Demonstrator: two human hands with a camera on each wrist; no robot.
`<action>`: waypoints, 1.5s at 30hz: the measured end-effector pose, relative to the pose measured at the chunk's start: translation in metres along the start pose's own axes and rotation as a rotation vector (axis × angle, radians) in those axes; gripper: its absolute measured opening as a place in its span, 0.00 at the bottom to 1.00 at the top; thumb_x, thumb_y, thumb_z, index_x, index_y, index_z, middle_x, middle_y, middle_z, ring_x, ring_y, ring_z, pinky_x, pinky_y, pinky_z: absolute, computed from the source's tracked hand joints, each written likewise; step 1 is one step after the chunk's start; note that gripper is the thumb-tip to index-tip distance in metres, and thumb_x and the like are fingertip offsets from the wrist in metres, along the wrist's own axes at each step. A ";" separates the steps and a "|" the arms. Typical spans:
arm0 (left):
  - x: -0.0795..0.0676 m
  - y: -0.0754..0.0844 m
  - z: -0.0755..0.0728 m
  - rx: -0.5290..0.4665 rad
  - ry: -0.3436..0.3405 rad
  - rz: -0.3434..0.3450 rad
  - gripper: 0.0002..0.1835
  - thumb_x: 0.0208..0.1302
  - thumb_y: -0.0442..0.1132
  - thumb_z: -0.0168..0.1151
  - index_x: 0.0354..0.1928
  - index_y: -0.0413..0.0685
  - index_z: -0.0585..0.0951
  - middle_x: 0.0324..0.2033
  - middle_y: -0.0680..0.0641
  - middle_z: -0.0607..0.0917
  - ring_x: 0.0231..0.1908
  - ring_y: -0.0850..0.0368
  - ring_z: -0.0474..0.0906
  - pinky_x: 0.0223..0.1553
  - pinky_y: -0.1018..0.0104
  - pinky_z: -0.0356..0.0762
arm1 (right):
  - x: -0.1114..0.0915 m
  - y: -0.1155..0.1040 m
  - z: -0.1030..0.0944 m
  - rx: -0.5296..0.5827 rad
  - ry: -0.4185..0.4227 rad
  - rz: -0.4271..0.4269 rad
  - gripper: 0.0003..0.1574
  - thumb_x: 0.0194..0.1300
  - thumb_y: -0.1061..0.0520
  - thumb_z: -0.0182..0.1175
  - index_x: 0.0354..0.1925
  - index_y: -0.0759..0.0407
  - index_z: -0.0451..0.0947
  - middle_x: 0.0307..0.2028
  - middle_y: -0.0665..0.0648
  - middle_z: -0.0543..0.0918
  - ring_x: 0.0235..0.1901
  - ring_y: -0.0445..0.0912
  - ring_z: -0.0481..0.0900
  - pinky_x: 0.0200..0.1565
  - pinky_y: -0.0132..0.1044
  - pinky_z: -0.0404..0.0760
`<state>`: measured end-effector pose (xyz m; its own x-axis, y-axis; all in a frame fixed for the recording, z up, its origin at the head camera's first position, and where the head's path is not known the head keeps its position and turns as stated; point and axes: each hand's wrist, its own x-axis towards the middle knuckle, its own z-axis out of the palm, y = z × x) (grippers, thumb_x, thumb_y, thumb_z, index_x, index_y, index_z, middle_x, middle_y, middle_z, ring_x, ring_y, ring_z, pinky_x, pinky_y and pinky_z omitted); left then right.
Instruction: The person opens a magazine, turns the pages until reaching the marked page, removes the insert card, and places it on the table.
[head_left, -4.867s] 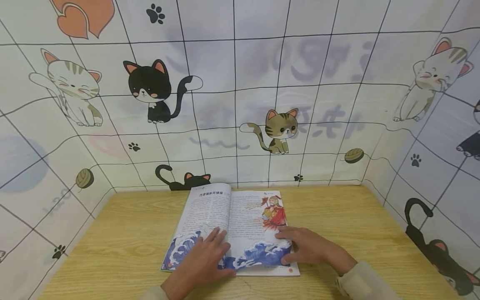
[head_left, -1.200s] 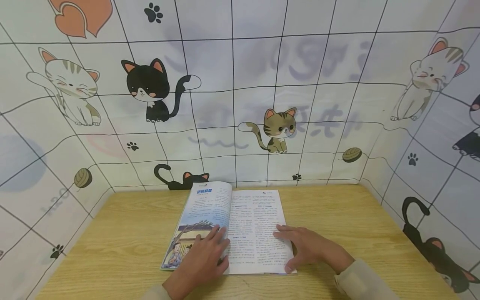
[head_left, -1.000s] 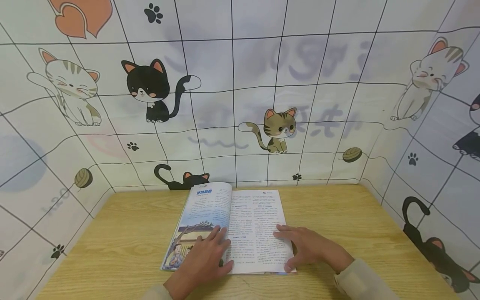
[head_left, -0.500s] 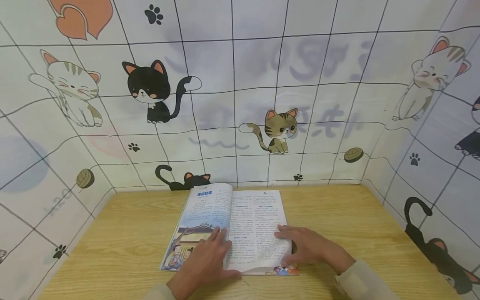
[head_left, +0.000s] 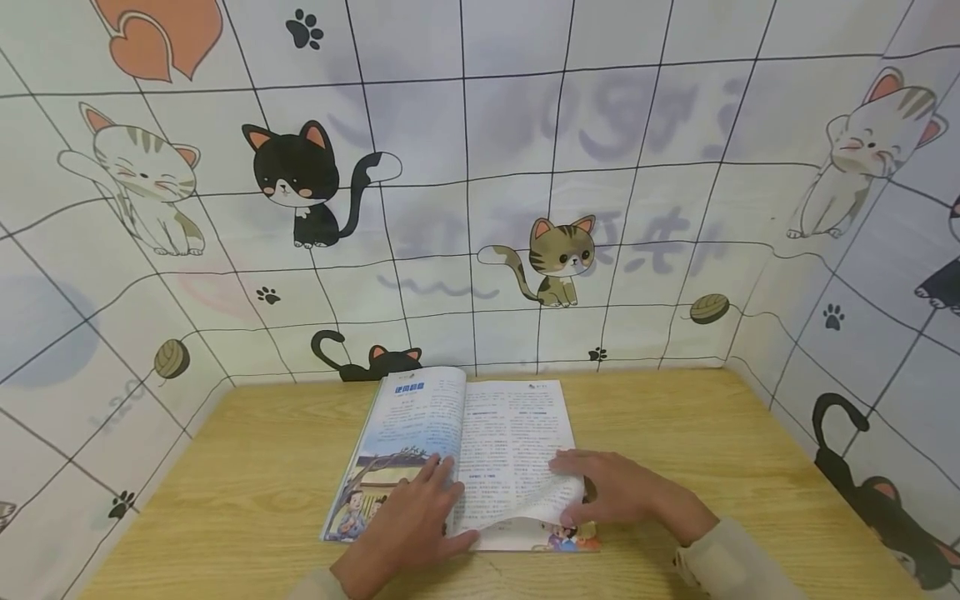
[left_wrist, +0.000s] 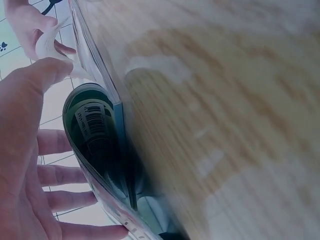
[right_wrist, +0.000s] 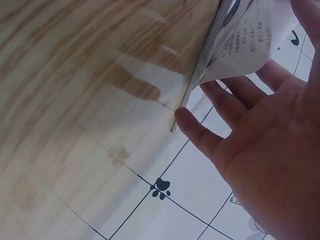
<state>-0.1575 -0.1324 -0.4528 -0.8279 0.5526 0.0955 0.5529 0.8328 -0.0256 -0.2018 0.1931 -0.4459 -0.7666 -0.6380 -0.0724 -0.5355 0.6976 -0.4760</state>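
Note:
An open magazine (head_left: 420, 417) lies on the table, its left page bulging near the spine. My left hand (head_left: 412, 521) rests on the lower left page with fingers extended, its thumb reaching across the spine at the bottom edge. From the left wrist view, the curled pages form a hollow with a barcode (left_wrist: 92, 120) inside. My right hand (head_left: 611, 492) pinches the lower right corner of the right-hand page (head_left: 517, 442) between thumb and fingers. That corner is lifted and bent, baring a colourful picture (head_left: 570, 537) on the sheet below. The right wrist view shows the bent page (right_wrist: 250, 45) against the fingers.
The wood-grain table (head_left: 255, 467) extends on both sides of the magazine. A white gridded sheet (head_left: 435, 208) printed with cartoon cats encloses the back and both sides. The magazine's far edge lies close to the back sheet.
The wave-and-warrior spread has given way to a different one. Since then my right hand has lifted the right page's lower corner, exposing the picture beneath. My left hand stays on the left page.

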 end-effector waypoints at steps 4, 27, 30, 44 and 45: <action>-0.001 -0.001 -0.001 0.042 0.021 0.017 0.33 0.61 0.70 0.57 0.53 0.52 0.83 0.64 0.42 0.75 0.65 0.41 0.71 0.46 0.43 0.80 | -0.001 -0.002 -0.003 0.029 0.028 0.006 0.52 0.60 0.25 0.58 0.68 0.58 0.70 0.67 0.58 0.72 0.68 0.58 0.67 0.65 0.59 0.66; 0.000 0.001 -0.010 0.207 0.280 0.300 0.51 0.57 0.50 0.70 0.79 0.64 0.52 0.79 0.51 0.46 0.78 0.51 0.40 0.72 0.48 0.53 | -0.005 0.003 -0.002 0.136 0.129 0.106 0.55 0.70 0.32 0.53 0.78 0.62 0.47 0.77 0.64 0.50 0.74 0.63 0.51 0.69 0.62 0.53; 0.000 0.000 -0.010 0.266 0.282 0.321 0.46 0.57 0.50 0.69 0.77 0.61 0.59 0.78 0.51 0.51 0.77 0.52 0.43 0.73 0.49 0.51 | -0.006 0.002 0.001 0.103 0.055 0.068 0.62 0.59 0.29 0.63 0.76 0.61 0.54 0.76 0.65 0.55 0.73 0.64 0.55 0.67 0.66 0.56; 0.000 0.001 -0.005 0.427 0.203 0.366 0.17 0.60 0.48 0.65 0.51 0.56 0.86 0.65 0.48 0.76 0.71 0.49 0.63 0.73 0.47 0.49 | -0.006 0.001 0.000 0.041 -0.112 0.023 0.62 0.43 0.33 0.76 0.72 0.54 0.67 0.73 0.60 0.63 0.69 0.63 0.63 0.64 0.64 0.64; -0.001 0.002 -0.005 0.431 0.198 0.363 0.16 0.60 0.48 0.65 0.50 0.56 0.86 0.65 0.48 0.77 0.71 0.49 0.63 0.73 0.47 0.50 | -0.006 0.001 -0.001 0.044 -0.114 0.022 0.62 0.43 0.34 0.76 0.71 0.55 0.67 0.73 0.61 0.63 0.69 0.64 0.62 0.64 0.65 0.63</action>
<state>-0.1557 -0.1316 -0.4477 -0.5369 0.8226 0.1874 0.6752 0.5521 -0.4892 -0.1980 0.1978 -0.4453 -0.7315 -0.6571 -0.1818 -0.5006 0.6987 -0.5112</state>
